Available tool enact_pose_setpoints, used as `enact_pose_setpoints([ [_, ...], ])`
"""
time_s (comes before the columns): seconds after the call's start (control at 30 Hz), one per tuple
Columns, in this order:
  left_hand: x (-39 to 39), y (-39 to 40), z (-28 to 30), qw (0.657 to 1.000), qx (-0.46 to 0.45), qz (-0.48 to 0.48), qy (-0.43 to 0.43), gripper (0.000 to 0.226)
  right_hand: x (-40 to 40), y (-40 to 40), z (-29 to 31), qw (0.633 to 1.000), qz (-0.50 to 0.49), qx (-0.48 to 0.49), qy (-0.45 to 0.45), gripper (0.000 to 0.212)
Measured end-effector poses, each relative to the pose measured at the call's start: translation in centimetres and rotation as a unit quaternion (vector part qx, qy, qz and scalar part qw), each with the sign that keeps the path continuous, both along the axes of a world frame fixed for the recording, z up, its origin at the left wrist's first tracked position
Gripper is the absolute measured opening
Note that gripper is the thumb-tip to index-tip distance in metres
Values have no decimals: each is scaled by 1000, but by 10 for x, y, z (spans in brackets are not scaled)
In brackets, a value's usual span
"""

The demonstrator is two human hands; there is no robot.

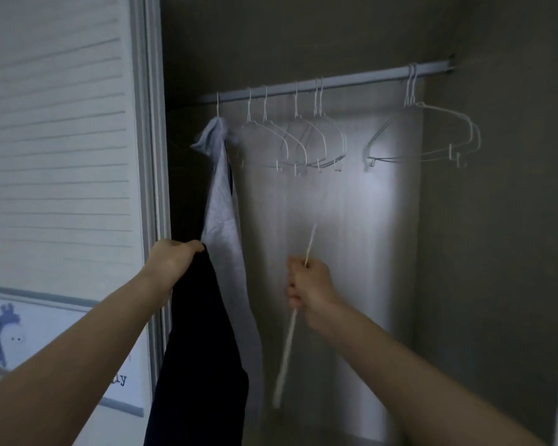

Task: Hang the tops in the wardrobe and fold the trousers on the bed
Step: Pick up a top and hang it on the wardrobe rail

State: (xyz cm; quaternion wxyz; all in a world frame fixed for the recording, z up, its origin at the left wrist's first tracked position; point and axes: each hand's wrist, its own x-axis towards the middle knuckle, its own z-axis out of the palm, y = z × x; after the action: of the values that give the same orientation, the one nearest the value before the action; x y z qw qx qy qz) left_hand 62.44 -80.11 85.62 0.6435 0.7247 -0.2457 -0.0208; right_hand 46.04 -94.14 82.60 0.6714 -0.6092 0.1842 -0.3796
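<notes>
Head view: left hand (pixel 171 262) grips dark garment (pixel 200 349) lower left, right hand (pixel 310 291) clenches white hanger (pixel 290 333) edge-on, near-vertical, just right; rail (pixel 335 82) above.

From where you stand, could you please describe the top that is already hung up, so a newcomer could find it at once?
Look at the grey wardrobe rail running across the open closet. Follow it to its left end, beside the sliding door, where the light blue top hangs. It is the only hanger carrying a garment; every white hanger to its right is bare.
</notes>
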Motion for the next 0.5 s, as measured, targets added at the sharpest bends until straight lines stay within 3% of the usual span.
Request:
enact_pose_setpoints([
  [0.13,-5,10,-11,1000,13,-5,-22,26,-32,-5,-18,995,-17,-75,57,40],
  [0.23,-2,13,-19,998,36,7,-57,36,-49,-9,-22,983,-103,-142,52,50],
  [0.5,-7,-5,-28,958,182,86,-203,45,-66,-38,-28,944,-168,-258,121,43],
])
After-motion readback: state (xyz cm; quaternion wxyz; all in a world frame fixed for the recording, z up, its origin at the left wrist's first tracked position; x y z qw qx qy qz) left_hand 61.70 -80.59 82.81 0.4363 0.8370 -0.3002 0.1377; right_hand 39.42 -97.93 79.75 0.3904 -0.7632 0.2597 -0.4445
